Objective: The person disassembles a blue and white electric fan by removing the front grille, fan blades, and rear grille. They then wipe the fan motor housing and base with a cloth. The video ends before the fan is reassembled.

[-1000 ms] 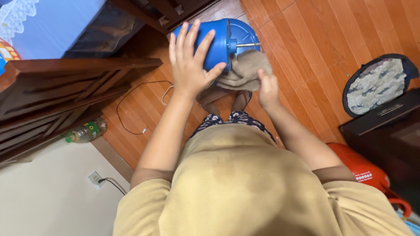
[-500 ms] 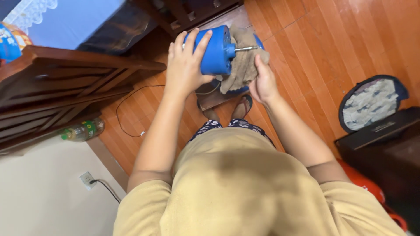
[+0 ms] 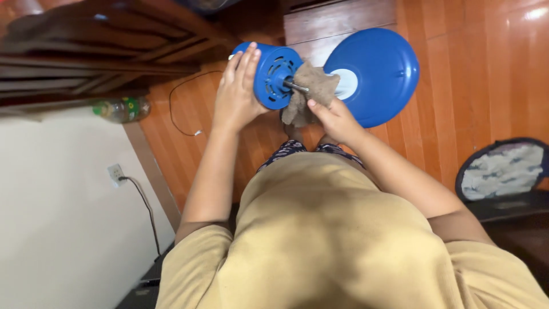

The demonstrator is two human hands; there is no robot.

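Head view, looking down. One blue fan motor housing (image 3: 275, 76), with one metal shaft (image 3: 297, 87), held in the air above the wooden floor (image 3: 457, 86). One left hand (image 3: 238, 91): fingers flat and together, wrapped on the housing's side. One right hand (image 3: 334, 117): fingers pinched shut on one brown cloth (image 3: 309, 91) pressed around the shaft. One blue round base (image 3: 380, 74) behind the cloth. One plastic bottle (image 3: 121, 109) at the floor's left edge, blurred. One fan grille (image 3: 503, 169), cut off at right.

Round blue fan motor housing (image 3: 276, 76) of smooth glossy plastic; brown rag (image 3: 309, 91) of soft matt cloth; reddish plank floor (image 3: 457, 86) of polished wood.
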